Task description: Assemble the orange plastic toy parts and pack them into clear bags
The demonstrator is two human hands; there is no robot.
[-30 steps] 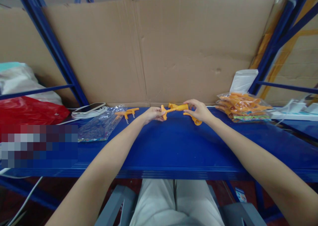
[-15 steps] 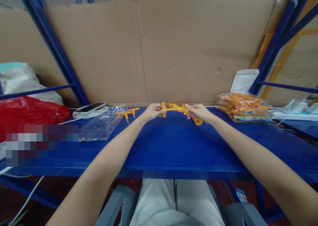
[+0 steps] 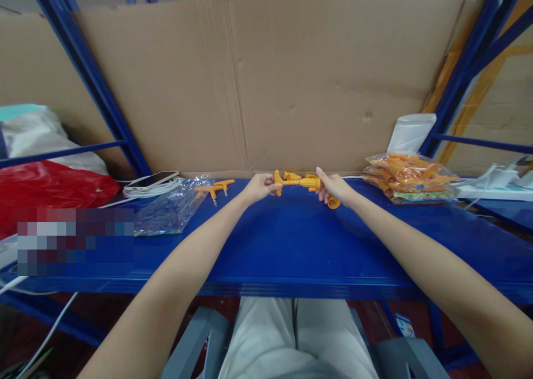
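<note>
At the back of the blue shelf, my left hand (image 3: 260, 188) pinches the T-shaped handle of an orange corkscrew (image 3: 278, 183). The shaft of the corkscrew points right, in line with an orange plastic sleeve (image 3: 308, 183). My right hand (image 3: 332, 188) has its fingers curled around the far end of that sleeve, and its thumb is lifted. Below the right hand a round, hollow orange end (image 3: 333, 202) shows; which piece it belongs to is partly hidden. Another orange piece (image 3: 291, 176) lies just behind the corkscrew.
Several T-handled corkscrews (image 3: 214, 189) lie to the left, beside a clear plastic bag (image 3: 166, 215). A phone (image 3: 158, 179) rests on a coiled white cable. Bagged orange parts (image 3: 408, 176) and a power strip (image 3: 491, 193) sit right. Cardboard (image 3: 300, 90) stands behind the blue shelf (image 3: 291, 251).
The thumb of my right hand has lifted off the orange sleeve, and the fingers have shifted around its end. My left hand has moved slightly right with the corkscrew handle.
</note>
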